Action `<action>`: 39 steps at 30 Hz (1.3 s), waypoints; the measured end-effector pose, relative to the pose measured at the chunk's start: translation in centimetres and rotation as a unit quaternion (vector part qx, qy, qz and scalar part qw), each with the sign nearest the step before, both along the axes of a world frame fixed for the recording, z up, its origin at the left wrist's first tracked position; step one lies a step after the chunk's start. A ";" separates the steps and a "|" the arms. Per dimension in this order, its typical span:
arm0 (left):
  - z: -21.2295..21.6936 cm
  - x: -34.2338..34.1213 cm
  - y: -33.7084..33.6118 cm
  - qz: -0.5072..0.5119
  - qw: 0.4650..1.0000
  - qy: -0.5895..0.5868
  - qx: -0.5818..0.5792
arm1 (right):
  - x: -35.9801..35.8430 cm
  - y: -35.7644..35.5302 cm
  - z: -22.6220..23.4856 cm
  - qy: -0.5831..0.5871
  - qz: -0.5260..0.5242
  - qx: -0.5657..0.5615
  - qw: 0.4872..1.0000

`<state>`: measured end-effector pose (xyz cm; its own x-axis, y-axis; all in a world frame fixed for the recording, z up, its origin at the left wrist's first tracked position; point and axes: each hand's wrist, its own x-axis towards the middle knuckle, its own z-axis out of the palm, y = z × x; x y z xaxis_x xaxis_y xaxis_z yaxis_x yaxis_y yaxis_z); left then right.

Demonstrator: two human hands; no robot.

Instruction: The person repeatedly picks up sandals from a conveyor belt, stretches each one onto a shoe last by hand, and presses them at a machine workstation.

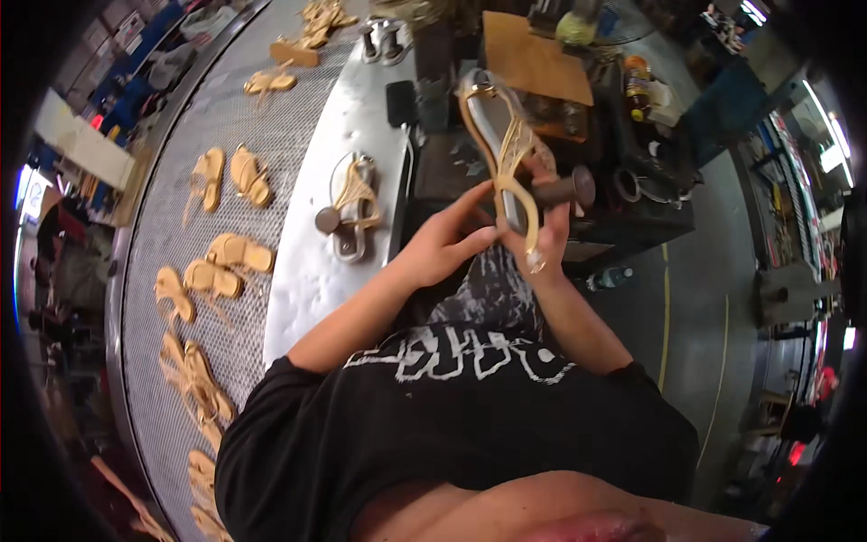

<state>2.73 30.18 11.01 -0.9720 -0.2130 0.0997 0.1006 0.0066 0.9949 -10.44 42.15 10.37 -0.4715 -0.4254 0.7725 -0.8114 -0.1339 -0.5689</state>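
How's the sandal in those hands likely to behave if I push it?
The sandal may feel stiff, since a grey form seems to fill it. Its thin straps might flex under pressure. It could tip toward the brown post jutting from one side.

Shoe workshop: sandals (251, 181) along mesh belt (217, 117).

Gap between left fingers (467, 205) and tabletop sandal (356, 193); dark paddle (400, 103) beyond.

The left forearm (357, 312) slants far and rightward, the left hand (440, 246) parting thumb (474, 241) and index finger (471, 198); the right forearm (587, 321) slants far and leftward, the right hand (545, 246) curled.
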 end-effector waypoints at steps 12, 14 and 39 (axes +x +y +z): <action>-1.8 8.6 -14.1 0.388 0.918 0.020 -0.075 | -24.2 -9.7 -2.3 -0.009 -0.244 0.299 0.923; -3.9 13.1 -24.6 0.528 0.817 -0.050 -0.225 | -23.9 -9.0 -1.1 0.066 -0.201 0.191 0.959; -3.3 14.7 -28.9 0.344 0.920 0.073 0.172 | -17.1 -9.3 -2.2 -0.020 -0.175 0.123 0.977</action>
<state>17.44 1.32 7.73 -0.5773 -0.8159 0.0312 0.3233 -0.1933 0.9263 -27.58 32.89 8.14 -0.6494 -0.4027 0.6450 -0.7590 0.2921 -0.5818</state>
